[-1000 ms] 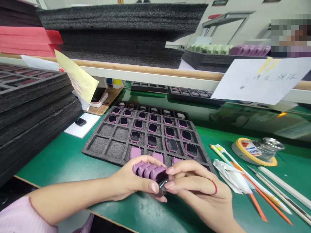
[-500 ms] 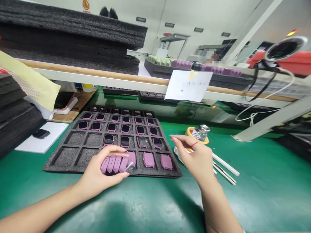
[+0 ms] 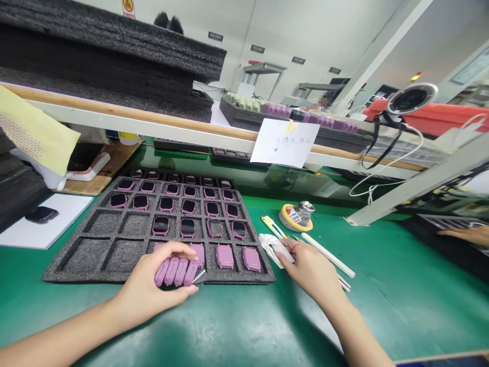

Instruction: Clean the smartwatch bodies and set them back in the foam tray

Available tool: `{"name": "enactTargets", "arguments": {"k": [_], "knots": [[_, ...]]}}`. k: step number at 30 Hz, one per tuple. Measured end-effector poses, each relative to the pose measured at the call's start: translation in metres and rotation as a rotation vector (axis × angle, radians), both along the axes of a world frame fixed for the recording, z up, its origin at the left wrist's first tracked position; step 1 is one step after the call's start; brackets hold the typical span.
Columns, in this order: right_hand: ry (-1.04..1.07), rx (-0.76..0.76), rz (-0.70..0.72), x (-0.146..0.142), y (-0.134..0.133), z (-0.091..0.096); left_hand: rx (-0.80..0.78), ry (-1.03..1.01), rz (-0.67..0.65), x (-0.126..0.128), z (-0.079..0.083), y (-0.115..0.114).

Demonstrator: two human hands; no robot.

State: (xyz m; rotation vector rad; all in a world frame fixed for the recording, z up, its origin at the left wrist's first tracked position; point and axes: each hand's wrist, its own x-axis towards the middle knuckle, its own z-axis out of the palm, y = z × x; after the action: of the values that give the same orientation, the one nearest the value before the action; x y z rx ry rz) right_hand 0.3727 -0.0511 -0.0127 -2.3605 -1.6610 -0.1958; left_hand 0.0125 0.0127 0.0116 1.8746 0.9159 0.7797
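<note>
My left hand (image 3: 162,272) is closed around a row of several purple smartwatch cases (image 3: 176,271), held side by side over the near edge of the black foam tray (image 3: 91,280). A small piece of clear film (image 3: 199,277) sticks out by its thumb. Purple smartwatches (image 3: 187,228) with dark screens sit in many of the tray's compartments. In the front row, purple watches (image 3: 224,256) lie with plain purple faces up. Right of the tray, my right hand (image 3: 305,260) has its fingers down on a crumpled white cloth (image 3: 272,247), closed on it; the fingertips are partly hidden.
Behind my right hand stand a metal-topped bottle and a yellow tape roll (image 3: 296,218). White sticks (image 3: 328,255) lie beside it. A dark watch (image 3: 42,214) rests on white paper at left. A shelf (image 3: 229,133) crosses above. Another person's hand (image 3: 468,235) is far right.
My right hand has gone down from above the table onto the white cloth. My left hand still holds the watch cases. The view has turned slightly right, bringing another person's hand into sight.
</note>
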Motion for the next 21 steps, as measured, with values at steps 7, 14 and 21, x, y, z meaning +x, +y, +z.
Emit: {"name": "enactTargets", "arguments": {"k": [7,14,21], "knots": [[-0.026,0.069,-0.266,0.06,0.032,0.05,-0.031,-0.001,0.001,0.001,0.001,0.002],[0.093,-0.025,-0.249,0.076,0.052,0.086,-0.016,-0.003,-0.016,-0.001,-0.002,0.002],[0.048,-0.061,-0.31,0.079,0.063,0.089,-0.003,-0.012,-0.027,-0.001,-0.008,0.004]]}}
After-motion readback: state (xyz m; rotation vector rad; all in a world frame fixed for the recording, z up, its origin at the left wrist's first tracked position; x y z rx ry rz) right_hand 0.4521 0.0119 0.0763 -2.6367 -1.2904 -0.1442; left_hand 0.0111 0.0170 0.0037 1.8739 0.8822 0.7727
